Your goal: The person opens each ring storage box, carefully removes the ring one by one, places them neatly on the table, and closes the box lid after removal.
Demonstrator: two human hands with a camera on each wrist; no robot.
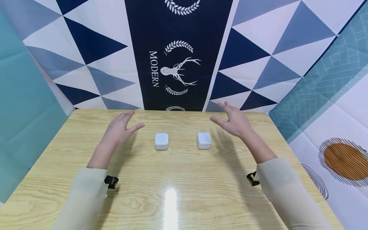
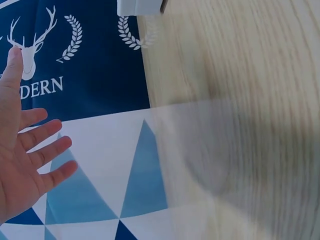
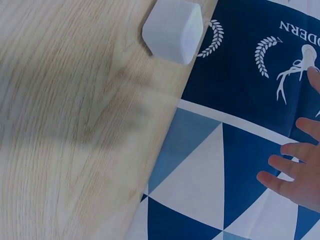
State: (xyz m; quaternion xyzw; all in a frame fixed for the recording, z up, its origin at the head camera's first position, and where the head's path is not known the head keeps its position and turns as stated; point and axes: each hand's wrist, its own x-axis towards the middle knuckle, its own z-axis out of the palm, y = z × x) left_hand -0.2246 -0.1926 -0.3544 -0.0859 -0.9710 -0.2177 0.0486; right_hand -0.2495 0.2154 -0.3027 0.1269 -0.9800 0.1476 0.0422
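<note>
Two small white blocks stand apart on the wooden table, the left block (image 1: 161, 141) and the right block (image 1: 204, 140). To the left of them the left hand (image 1: 117, 130) is held over the table, thumb spread from the fingers, holding nothing. The right hand (image 1: 234, 121) hovers to the right of the right block, fingers spread and empty. In the left wrist view the left hand (image 2: 30, 145) shows its palm, and part of a white block (image 2: 140, 6) is at the top edge. The right wrist view has a white block (image 3: 172, 31) and the right hand (image 3: 297, 165).
The wooden table (image 1: 138, 198) ends at a patterned cloth (image 1: 175, 32) behind it. A teal cloth (image 1: 26, 95) hangs at the left, and another cloth with an orange circle (image 1: 345, 159) is at the right. Dark bands sit by both sleeves.
</note>
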